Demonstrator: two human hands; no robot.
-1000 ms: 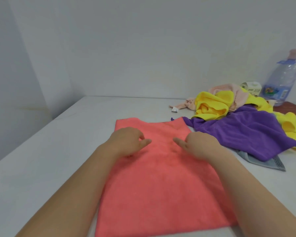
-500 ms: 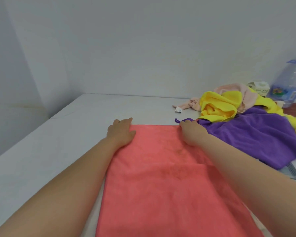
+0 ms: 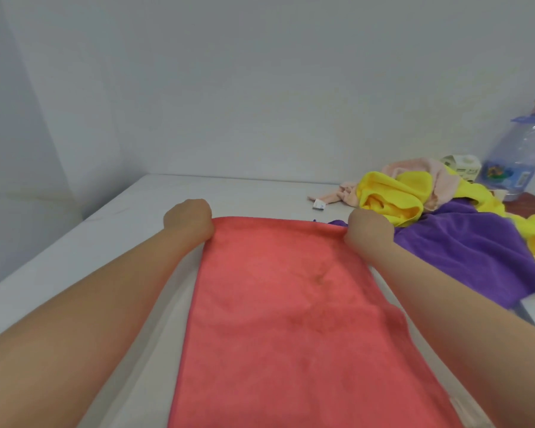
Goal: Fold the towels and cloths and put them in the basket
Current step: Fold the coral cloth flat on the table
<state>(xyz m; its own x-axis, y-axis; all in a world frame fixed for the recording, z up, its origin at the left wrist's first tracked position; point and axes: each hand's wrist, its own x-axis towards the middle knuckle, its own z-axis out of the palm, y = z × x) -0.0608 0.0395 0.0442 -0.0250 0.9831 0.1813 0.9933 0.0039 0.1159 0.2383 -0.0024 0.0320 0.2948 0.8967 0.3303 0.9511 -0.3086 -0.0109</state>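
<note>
A coral red towel (image 3: 291, 319) lies spread flat on the white table (image 3: 112, 251), running from the near edge away from me. My left hand (image 3: 189, 222) grips its far left corner with curled fingers. At the far right corner my right hand (image 3: 369, 231) grips the cloth the same way. To the right lies a heap of cloths: a purple towel (image 3: 470, 251), a yellow cloth (image 3: 389, 196) and a pale pink cloth (image 3: 426, 174). No basket is in view.
A clear plastic water bottle (image 3: 519, 152) and a small white carton (image 3: 464, 165) stand at the back right by the wall. A dark red surface (image 3: 531, 208) shows at the right edge. Walls close the table at the back and left.
Both hands moved from the towel's middle out to its far corners and closed on them. The view shifted slightly.
</note>
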